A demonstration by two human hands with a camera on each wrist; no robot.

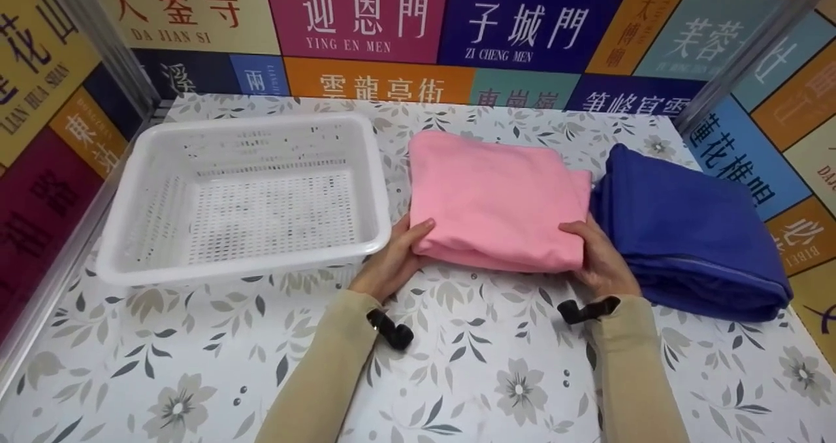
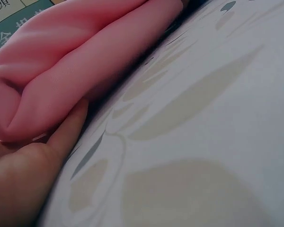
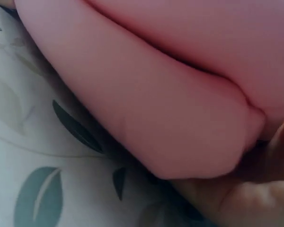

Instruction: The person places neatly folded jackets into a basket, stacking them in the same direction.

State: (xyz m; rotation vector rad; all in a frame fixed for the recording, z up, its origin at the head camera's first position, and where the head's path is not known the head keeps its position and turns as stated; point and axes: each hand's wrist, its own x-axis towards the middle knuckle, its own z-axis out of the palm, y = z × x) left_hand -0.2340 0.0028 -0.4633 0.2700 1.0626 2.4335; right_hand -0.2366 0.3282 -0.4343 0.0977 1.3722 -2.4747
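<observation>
A folded pink cloth (image 1: 496, 201), thick and soft-looking, lies in the middle in the head view. At its near left corner my left hand (image 1: 392, 263) grips it, thumb on top. My right hand (image 1: 604, 260) holds the near right corner in the same manner, thumb over the upper layer. In the left wrist view, fingers (image 2: 71, 125) reach beneath the rolled edge of the pink cloth (image 2: 61, 61), close to the tabletop. The right wrist view has the cloth's folded edge (image 3: 146, 104) above part of the right hand (image 3: 255, 198); the fingertips are hidden there.
To the left stands a white perforated plastic basket (image 1: 241, 270) with nothing in it. A folded dark blue cloth (image 1: 699, 227) lies right beside my right hand. The floral-patterned table (image 1: 457, 391) is bounded by printed panels (image 1: 366, 18) at the back and sides.
</observation>
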